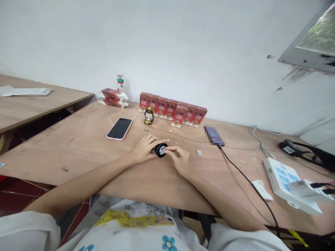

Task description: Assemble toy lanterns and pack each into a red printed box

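My left hand [145, 149] is closed around a small black lantern [157, 151], tipped on its side. Its round base faces right and shows a light grey inner part. My right hand [179, 158] has thumb and forefinger pinched at that base; whatever lies between the fingertips is too small to make out. Beyond the hands stands a small gold-and-black lantern [148, 116]. Thin bent metal wires [179, 142] lie just past my right hand, and a small whitish piece [199, 152] lies to its right.
Several red printed boxes [171, 109] stand in a row near the wall. Flattened red boxes [113, 97] and a small bottle [120, 83] are at back left. A phone [119, 129] lies left, another phone [214, 135] with a cable right. A power strip [285, 181] and black-framed glasses-like object [306, 151] sit far right.
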The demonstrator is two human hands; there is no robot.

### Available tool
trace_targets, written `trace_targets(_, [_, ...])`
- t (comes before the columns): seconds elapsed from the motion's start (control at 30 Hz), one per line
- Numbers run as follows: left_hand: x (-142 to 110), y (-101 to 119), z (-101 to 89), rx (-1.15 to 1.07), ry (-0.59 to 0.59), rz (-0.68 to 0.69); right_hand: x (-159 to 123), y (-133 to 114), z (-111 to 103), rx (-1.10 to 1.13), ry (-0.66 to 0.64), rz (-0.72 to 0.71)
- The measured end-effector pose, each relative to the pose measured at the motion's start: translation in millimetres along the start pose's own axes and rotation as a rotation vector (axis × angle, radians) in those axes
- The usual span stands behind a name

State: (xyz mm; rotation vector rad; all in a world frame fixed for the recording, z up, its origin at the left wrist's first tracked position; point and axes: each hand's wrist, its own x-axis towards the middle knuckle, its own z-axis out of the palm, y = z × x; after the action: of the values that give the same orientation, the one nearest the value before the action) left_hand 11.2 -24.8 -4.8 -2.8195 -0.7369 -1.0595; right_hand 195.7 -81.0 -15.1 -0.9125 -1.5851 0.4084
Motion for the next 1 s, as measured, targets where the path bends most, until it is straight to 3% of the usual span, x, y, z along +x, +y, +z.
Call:
trace_targets(0.3, [-0.1, 2.7, -0.8, 0.036, -0.045, 0.013, 2.5, -2.9, -0.1, 0.003, 0.033, -0.063])
trace_targets(0.6, [-0.3, 1.5, -0.8, 0.060, -0.066, 0.025, 5.5, 0.6, -1.3, 0.084, -0.031, -0.020])
trace_targets(1.0, [0.4, 1.3, -0.8, 0.071, -0.073, 0.023, 4.8, 2.3, 0.5, 0.094, -0.009, 0.056])
